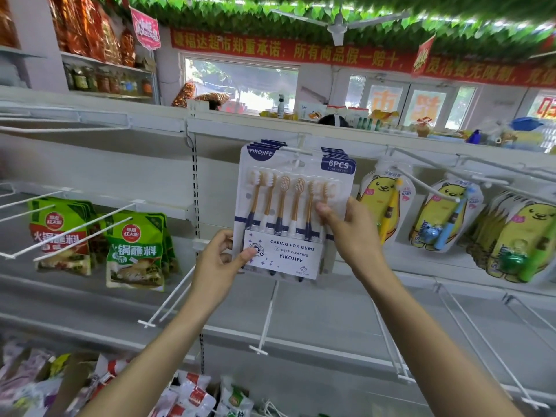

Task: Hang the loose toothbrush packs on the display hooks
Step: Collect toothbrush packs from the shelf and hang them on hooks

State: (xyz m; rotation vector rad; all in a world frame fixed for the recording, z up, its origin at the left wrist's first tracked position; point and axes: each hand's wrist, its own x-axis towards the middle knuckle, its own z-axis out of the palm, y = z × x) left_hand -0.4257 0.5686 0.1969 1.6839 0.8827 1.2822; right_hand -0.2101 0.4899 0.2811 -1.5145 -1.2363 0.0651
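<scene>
Toothbrush pack [293, 206]: six-piece YIKOJIFE card, front of a stack on a white display hook [293, 151], upper shelf row.
Left hand [221, 260]: pinches the pack's lower left corner.
Right hand [350, 227]: grips its right edge, thumb across the blister.
Neighbours: yellow bear-print kids' toothbrush packs [388, 200] hang just right.

Bright, even daylight from the rear windows [240, 82], soft shadows, wide-angle bending and motion blur toward the edges.
</scene>
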